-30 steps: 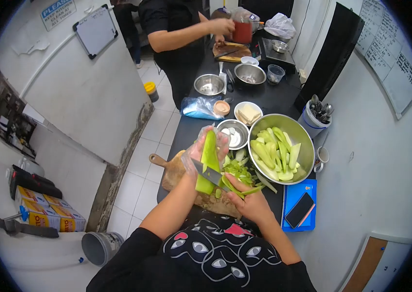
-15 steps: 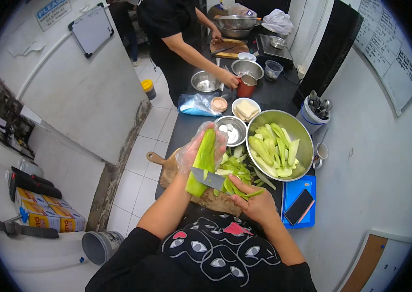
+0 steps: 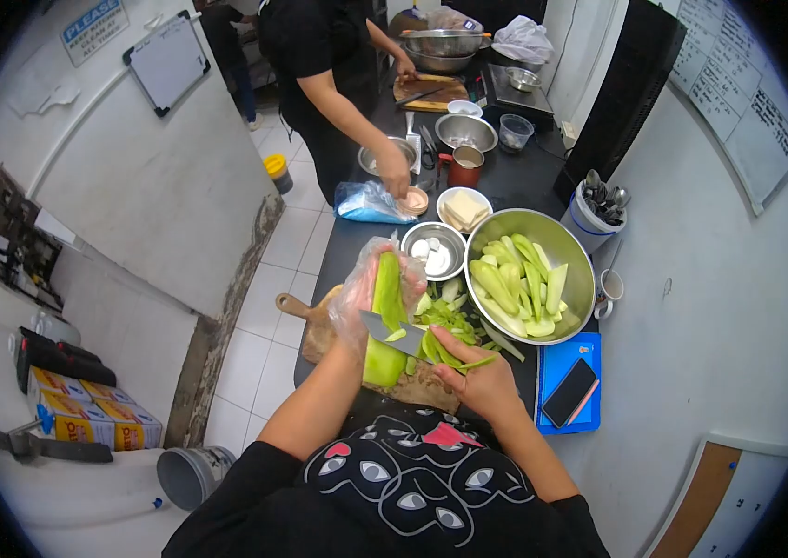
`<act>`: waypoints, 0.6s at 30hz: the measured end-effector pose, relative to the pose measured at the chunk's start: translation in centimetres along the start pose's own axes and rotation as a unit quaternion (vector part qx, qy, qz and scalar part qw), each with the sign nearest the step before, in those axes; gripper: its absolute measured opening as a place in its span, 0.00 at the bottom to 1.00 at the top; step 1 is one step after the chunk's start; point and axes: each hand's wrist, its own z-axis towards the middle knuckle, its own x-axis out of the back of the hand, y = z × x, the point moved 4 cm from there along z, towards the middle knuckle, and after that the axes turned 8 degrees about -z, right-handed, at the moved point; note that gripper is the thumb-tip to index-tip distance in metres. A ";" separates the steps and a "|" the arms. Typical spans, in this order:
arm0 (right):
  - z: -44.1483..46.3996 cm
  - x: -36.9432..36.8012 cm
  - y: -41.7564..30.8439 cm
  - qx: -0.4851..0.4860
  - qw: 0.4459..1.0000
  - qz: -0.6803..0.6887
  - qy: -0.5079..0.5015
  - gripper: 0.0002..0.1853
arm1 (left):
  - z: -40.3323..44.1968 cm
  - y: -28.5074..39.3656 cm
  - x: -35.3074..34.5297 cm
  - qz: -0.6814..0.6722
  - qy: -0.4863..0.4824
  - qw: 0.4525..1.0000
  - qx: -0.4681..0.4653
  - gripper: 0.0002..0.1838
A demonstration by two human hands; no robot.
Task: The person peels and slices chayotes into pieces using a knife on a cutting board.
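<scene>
My left hand (image 3: pixel 355 296), in a clear plastic glove, is closed around a long green vegetable (image 3: pixel 383 363), its exact kind unclear. The knife (image 3: pixel 384 331) lies across the vegetable, its handle hidden inside my closed right hand (image 3: pixel 487 383). Strips of green peel (image 3: pixel 445 351) rest on the blade near my right fingers. Below both hands sits a wooden cutting board (image 3: pixel 317 333), with a heap of green peelings (image 3: pixel 451 323) beyond the knife. A large steel bowl (image 3: pixel 589 279) to the right holds several long, pale-green pieces (image 3: pixel 515 279).
A small steel bowl (image 3: pixel 457 244) of white pieces and a plate of pale yellow blocks (image 3: pixel 464 208) stand behind the peelings. At right, a phone (image 3: pixel 570 392) lies on a blue folder (image 3: pixel 552 358). Across the counter, a co-worker's hand (image 3: pixel 394 172) reaches toward a small round container (image 3: pixel 414 200).
The co-worker's hand has left the red mug and moved nearer, to the small round container. My hands keep their grips, the knife slightly shifted on the vegetable. The view has moved slightly.
</scene>
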 end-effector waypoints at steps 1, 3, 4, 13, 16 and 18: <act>0.1 0.0 0.1 0.004 1.000 -0.001 0.005 0.29 | 0.1 -0.1 0.4 0.009 0.004 1.000 0.026 0.13; 0.1 0.0 0.1 0.008 1.000 0.001 0.010 0.29 | 0.5 -0.4 1.2 0.028 0.013 0.996 0.079 0.13; 0.2 0.1 0.1 0.008 1.000 0.003 0.011 0.29 | 0.6 -0.4 0.9 0.026 -0.010 0.998 0.058 0.12; 0.5 0.7 -0.2 -0.019 1.000 -0.001 -0.015 0.29 | 0.3 -0.7 -0.2 0.009 0.005 1.000 0.004 0.12; 0.6 0.7 -0.4 -0.024 0.999 0.007 -0.024 0.29 | -0.1 -0.6 -1.2 0.044 -0.010 0.998 -0.052 0.13; 0.7 0.6 -0.3 -0.009 1.000 0.004 -0.002 0.29 | 0.0 -0.5 -1.6 0.047 -0.040 0.997 -0.047 0.13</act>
